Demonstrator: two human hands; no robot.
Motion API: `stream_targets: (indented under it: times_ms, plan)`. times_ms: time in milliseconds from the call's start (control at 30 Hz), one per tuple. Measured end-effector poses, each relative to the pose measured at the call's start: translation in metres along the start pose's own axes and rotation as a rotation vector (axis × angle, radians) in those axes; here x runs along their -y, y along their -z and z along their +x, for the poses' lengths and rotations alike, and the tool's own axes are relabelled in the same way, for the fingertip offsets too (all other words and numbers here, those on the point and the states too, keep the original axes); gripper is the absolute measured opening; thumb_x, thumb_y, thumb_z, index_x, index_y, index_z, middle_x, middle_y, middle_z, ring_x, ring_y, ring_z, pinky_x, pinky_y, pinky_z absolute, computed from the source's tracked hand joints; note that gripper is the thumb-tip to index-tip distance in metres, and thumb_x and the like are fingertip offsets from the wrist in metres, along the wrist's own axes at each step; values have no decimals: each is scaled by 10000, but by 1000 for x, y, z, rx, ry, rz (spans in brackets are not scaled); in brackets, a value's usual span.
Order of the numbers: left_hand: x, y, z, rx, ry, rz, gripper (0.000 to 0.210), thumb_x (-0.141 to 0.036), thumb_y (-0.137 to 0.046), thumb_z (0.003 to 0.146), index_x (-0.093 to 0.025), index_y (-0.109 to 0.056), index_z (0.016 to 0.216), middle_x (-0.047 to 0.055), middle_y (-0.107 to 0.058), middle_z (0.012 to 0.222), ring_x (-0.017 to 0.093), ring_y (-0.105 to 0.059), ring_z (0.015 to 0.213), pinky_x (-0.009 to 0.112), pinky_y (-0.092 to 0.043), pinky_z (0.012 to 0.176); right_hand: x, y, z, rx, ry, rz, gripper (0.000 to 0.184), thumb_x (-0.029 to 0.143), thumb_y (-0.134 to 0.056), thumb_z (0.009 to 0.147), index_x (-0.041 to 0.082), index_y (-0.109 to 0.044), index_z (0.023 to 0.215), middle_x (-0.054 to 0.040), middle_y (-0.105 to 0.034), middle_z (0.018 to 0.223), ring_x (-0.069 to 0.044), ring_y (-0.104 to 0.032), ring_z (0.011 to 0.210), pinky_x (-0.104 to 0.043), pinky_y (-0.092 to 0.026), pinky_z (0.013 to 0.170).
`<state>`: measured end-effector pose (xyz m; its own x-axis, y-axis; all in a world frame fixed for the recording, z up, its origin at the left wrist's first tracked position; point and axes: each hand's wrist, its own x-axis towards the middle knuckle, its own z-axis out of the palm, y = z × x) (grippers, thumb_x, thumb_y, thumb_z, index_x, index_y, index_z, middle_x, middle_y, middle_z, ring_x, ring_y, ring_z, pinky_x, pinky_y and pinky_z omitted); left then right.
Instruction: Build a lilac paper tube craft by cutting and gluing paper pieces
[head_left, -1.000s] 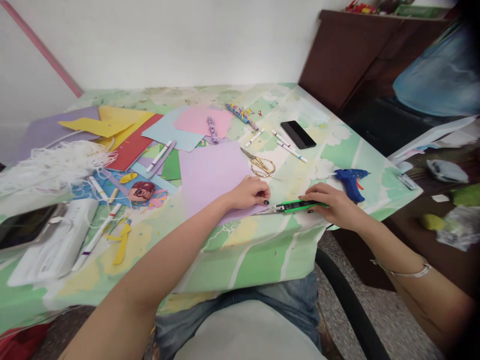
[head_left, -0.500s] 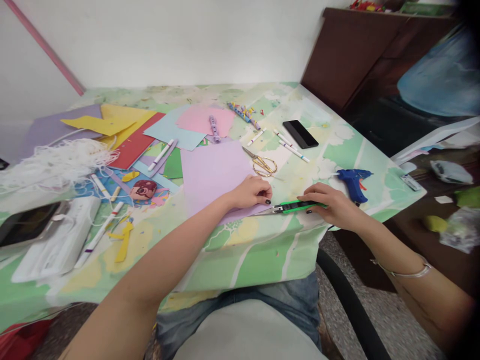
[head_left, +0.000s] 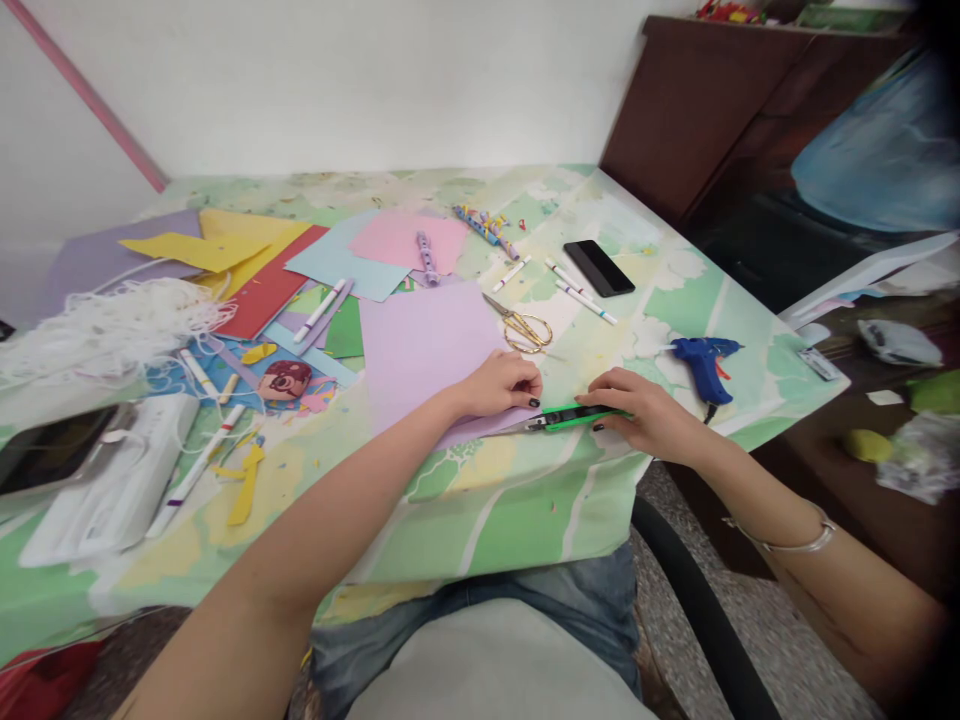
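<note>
A sheet of light purple paper [head_left: 420,350] lies on the table in front of me. My left hand [head_left: 501,384], its fingers curled, holds the sheet down near the front right corner. In my right hand [head_left: 637,408] is a green and black utility knife [head_left: 574,416], gripped by its handle. The knife points left with its blade out, and the blade lies low along the front edge of the sheet. Whether the blade is under the paper or in a fold, I cannot tell. Gold-handled scissors [head_left: 528,332] rest just beyond my left hand.
Right of my right hand stands a blue glue gun [head_left: 703,368]. A black phone [head_left: 599,268] and several markers [head_left: 585,302] lie farther back. Coloured sheets [head_left: 409,240], a tangle of white cord [head_left: 127,325] and a white power strip [head_left: 124,480] cover the left.
My right hand has moved the utility knife a little to the left, bringing the blade farther along the sheet's front edge. My left hand stays in place on the paper.
</note>
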<state>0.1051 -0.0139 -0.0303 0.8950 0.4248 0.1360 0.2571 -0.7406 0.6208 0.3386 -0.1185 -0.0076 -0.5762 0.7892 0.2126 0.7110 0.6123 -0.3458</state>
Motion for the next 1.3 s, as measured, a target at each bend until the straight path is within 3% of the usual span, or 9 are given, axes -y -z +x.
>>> stream_targets:
  times_ms: [467,867,1300]
  plan:
    - [1,0,0,-23,-14,-14,60,-205,-588,759,-169,-592,712,-11,-621,736,145,-524,754,295,-328,814,9,-5,13,18,47,-26,323,95,-496,798,207,-609,1079,-112,-589,951,-239,-546,877,-378,-469,744]
    - [-3,2,0,0,21,-11,60,-209,-596,753,-165,-586,715,-4,-612,741,153,-509,782,296,-325,819,6,1,2,27,11,-7,330,113,-486,808,202,-598,1106,-117,-577,935,-243,-541,854,-372,-461,712]
    - [-5,4,-1,0,27,9,62,-216,-576,764,-159,-589,745,-1,-621,780,153,-516,801,298,-315,834,17,-11,8,-7,46,-12,326,95,-481,807,184,-596,1099,-123,-578,948,-239,-526,862,-382,-460,718]
